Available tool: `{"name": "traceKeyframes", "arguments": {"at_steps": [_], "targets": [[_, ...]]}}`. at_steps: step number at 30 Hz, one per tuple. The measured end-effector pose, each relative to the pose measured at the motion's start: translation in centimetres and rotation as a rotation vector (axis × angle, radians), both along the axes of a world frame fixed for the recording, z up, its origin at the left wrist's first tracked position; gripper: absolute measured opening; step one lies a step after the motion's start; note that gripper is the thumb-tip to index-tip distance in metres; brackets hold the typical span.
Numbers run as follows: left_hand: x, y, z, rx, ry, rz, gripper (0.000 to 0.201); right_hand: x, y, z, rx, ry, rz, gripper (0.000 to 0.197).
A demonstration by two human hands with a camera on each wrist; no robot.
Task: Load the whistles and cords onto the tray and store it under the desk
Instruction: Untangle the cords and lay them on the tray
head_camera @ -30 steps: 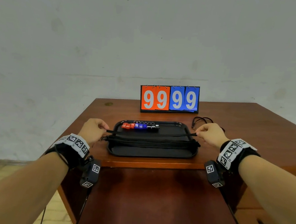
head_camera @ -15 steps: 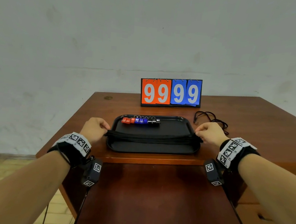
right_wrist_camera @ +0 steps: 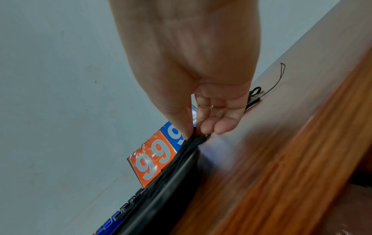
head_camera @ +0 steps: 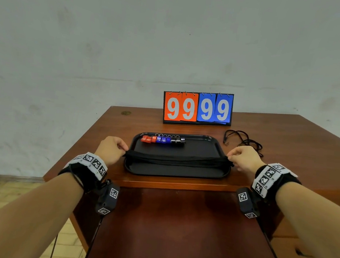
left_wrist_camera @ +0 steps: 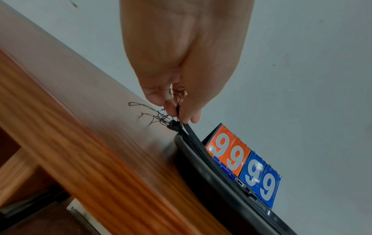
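Observation:
A black tray [head_camera: 176, 171] lies on the wooden desk near its front edge. Along its far side sits a row of red, blue and black whistles [head_camera: 163, 139]. A bundle of black cords [head_camera: 176, 159] stretches across the tray from side to side. My left hand [head_camera: 112, 148] pinches the bundle's left end [left_wrist_camera: 177, 122] at the tray's left rim [left_wrist_camera: 201, 160]. My right hand [head_camera: 243, 159] pinches the right end [right_wrist_camera: 194, 139] at the right rim [right_wrist_camera: 181, 171]. One more loose black cord [head_camera: 242, 141] lies on the desk behind my right hand.
An orange and blue flip scoreboard [head_camera: 198, 108] reading 99 99 stands at the back of the desk by the wall. A lower wooden surface [head_camera: 186, 234] sits in front of the desk between my arms. Drawers show at the lower right.
The stretched cord bundle has come down and lies lower across the tray, with both hands now at the tray's rims. The camera has tilted so the desk sits lower in view.

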State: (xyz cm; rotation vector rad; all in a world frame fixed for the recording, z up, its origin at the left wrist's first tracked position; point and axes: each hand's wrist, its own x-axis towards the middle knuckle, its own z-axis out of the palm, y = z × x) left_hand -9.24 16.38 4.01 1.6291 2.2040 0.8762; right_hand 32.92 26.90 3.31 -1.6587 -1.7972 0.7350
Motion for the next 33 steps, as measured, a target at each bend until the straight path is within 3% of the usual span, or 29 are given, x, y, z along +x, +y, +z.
{"name": "traceKeyframes", "arguments": {"at_steps": [20, 33], "targets": [[2.7, -1.4, 2.6, 0.113, -0.074, 0.031, 0.019, 1.2, -1.4, 1.6, 0.019, 0.053, 0.005, 0.01], [13.8, 3.4, 4.3, 0.123, -0.084, -0.191, 0.015, 7.4, -2.0, 3.8, 0.022, 0.205, -0.097, 0.01]]}}
